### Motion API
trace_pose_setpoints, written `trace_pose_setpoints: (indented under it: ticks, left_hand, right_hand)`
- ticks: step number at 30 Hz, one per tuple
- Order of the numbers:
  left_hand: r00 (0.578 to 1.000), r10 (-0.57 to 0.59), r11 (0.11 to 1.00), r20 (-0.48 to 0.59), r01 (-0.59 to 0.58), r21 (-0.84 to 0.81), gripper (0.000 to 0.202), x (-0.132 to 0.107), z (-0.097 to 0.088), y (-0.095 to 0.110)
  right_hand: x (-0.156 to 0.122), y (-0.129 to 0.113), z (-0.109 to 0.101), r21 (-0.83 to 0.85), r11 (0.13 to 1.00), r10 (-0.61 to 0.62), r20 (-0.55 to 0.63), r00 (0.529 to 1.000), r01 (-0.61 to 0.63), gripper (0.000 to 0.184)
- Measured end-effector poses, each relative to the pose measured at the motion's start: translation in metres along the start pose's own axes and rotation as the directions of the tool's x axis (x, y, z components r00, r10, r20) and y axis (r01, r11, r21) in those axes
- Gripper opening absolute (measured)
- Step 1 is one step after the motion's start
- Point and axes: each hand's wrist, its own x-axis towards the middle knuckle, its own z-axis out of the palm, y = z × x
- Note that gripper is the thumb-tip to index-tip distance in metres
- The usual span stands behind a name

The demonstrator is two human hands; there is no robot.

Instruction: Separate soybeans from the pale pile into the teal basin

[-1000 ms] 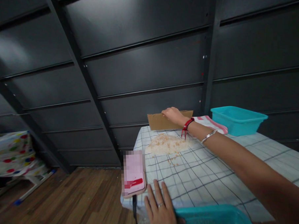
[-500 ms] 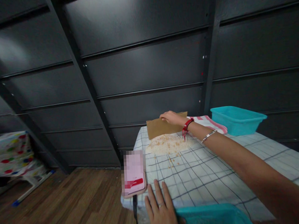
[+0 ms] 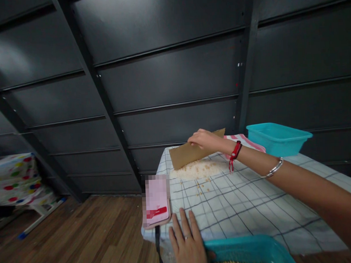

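Both extended — right hand (image 3: 203, 140) grips cardboard (image 3: 182, 156), left hand (image 3: 188, 245) flat.

Phone (image 3: 156, 200): pink case, screen up, at the table's near left edge.
Far tub (image 3: 277, 139): teal, back right on the table.
Striped cloth (image 3: 250, 143): red and white, just beside that tub.
Tablecloth (image 3: 248, 206): white, dark grid lines.
Wall (image 3: 167, 70): dark panels.
Floor (image 3: 81, 236): wood planks.
Polka-dot fabric (image 3: 14, 177): far left.

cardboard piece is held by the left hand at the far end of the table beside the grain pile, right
No, the head view shows the right hand holding the cardboard piece at the far end of the table beside the grain pile; the left hand rests at the near edge.
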Motion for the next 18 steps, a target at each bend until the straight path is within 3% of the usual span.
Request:
trace_pose_setpoints:
  ticks: [6, 11, 14, 18]
  left_hand:
    - [0.997, 0.013, 1.0, 0.07, -0.013, -0.001, 0.07, 0.003, -0.01, -0.001]
    - [0.998, -0.005, 0.999, 0.07, 0.007, -0.037, 0.077, 0.002, -0.012, 0.001]
    - [0.997, -0.006, 0.998, 0.081, 0.011, -0.057, 0.077, 0.002, -0.013, 0.001]
    - [0.996, -0.017, 0.997, 0.086, 0.024, -0.076, 0.073, 0.002, -0.012, 0.0]
  right_hand:
    - [-0.028, -0.017, -0.016, -0.067, 0.998, -0.028, -0.092, 0.995, 0.022, 0.02]
    - [-0.058, -0.014, -0.028, -0.139, 0.986, 0.066, -0.214, 0.975, -0.097, 0.022]
    - [-0.067, -0.013, -0.026, -0.237, 0.957, 0.095, -0.279, 0.956, -0.165, 0.021]
    - [-0.065, -0.02, -0.015, -0.308, 0.94, 0.06, -0.271, 0.961, -0.145, 0.022]
